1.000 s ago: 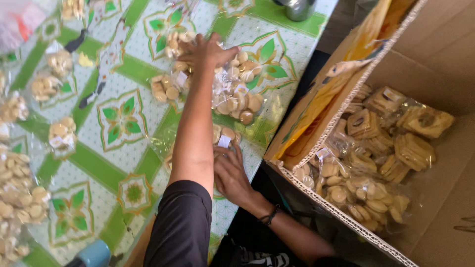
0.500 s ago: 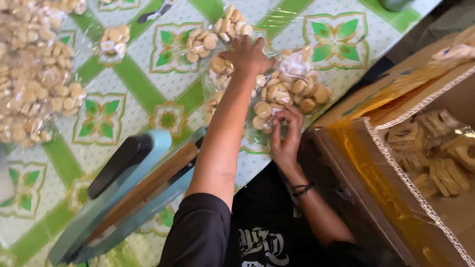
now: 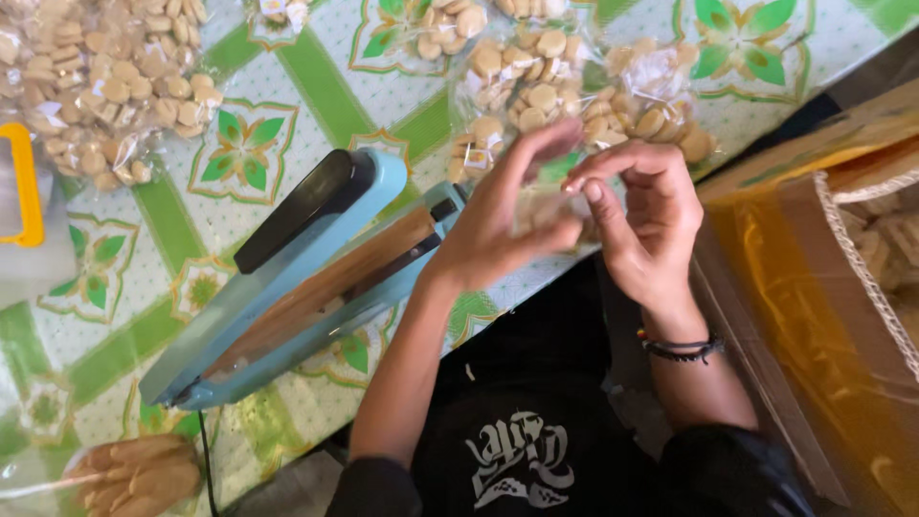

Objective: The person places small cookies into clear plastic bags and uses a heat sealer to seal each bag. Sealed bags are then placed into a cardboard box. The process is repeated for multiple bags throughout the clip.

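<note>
Green-patterned cloth covers the counter (image 3: 287, 77), a blue heat sealer (image 3: 287, 278) lying near-left. Both hands, left (image 3: 503, 220) and right (image 3: 641, 225), pinch a clear cookie bag (image 3: 548, 206) at the near edge. It looks light, slippery and crushable; best gripped by its film top.

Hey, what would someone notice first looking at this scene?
Two hands meet at the centre: the left hand and right hand pinch a clear bag between them. Beside them a light blue sealer lies diagonally on the green-patterned tablecloth. Bags of biscuits lie at top left.
</note>
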